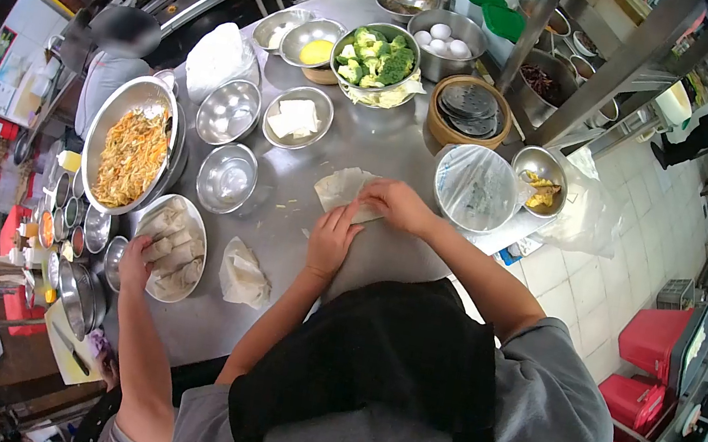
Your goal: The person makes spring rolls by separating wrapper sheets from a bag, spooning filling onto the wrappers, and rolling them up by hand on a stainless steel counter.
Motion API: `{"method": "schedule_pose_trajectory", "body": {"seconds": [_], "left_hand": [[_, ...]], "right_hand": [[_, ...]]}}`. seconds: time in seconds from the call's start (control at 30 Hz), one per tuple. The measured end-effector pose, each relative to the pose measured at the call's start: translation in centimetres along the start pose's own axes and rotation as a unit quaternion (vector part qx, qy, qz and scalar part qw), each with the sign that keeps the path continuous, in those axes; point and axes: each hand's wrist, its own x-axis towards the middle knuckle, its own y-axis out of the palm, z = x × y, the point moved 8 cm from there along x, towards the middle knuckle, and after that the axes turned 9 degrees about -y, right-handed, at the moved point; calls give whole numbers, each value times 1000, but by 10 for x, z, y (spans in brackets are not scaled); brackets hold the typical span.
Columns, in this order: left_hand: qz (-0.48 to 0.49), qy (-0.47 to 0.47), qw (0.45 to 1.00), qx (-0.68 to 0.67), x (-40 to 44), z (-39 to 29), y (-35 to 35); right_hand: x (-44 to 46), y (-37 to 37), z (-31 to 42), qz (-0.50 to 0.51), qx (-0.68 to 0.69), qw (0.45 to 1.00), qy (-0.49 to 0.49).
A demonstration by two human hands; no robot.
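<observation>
A thin, pale dough wrapper (338, 188) lies on the steel table in front of me. My right hand (395, 205) pinches its right side with bent fingers. From the near edge, my left hand (334, 238) presses its fingers together on the same wrapper, fingertips close to the right hand's. Whether any filling is inside is hidden. To the left sits a stack of wrappers (243, 275), loosely covered. Beyond it, a white oval plate (202, 244) carries several pale folded rolls (176, 257), and another person's hand (135, 264) touches them at the plate's left edge.
A large bowl of shredded filling (134, 153) stands at left. Metal bowls hold tofu (294, 119), broccoli (380, 58) and eggs (440, 42) at the back. A bamboo steamer (469, 115) and plastic-covered container (473, 188) stand at right. Another person (707, 127) is far right.
</observation>
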Motion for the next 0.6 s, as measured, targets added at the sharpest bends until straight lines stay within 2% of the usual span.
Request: {"method": "schedule_pose_trajectory", "body": {"seconds": [0.1, 0.2, 0.4, 0.5, 0.6], "left_hand": [[-2, 11, 1000, 10, 0, -3, -1], [-6, 20, 999, 26, 0, -6, -1], [-11, 22, 999, 42, -2, -8, -1], [-9, 29, 998, 54, -3, -8, 1], [-1, 32, 997, 65, -3, -8, 3]], "right_hand": [[12, -9, -17, -2, -124, 992, 16], [19, -6, -32, -1, -154, 987, 47], [30, 11, -52, 84, -103, 985, 112], [38, 22, -49, 143, -76, 981, 104], [41, 19, -27, 69, -127, 989, -33]]}}
